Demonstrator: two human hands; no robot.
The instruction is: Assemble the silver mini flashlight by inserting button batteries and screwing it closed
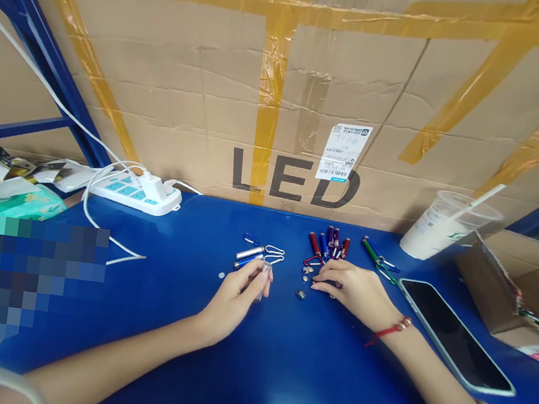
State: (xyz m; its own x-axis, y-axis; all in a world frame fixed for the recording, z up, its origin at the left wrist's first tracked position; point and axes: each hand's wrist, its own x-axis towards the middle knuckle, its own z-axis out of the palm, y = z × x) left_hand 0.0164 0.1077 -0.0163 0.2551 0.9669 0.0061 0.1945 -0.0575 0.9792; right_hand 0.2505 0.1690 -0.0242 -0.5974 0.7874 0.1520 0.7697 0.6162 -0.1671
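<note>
1. A small silver metal cylinder [265,272] is held clamped between the fingertips of the left hand [237,297], just above the glossy blue worktop [249,370].
2. The right hand [354,290] is laid flat on the worktop with its fingers loosely apart and nothing gripped. Its fingertips are placed beside the small round silver caps [307,274] scattered there.
3. A cluster of red, blue and purple keychain torches [328,243] is seen just behind the right hand.
4. A silver torch and a blue torch with clips [253,256] are laid just behind the left hand.
5. A dark-screened smartphone [453,342] is laid flat by the right forearm.
</note>
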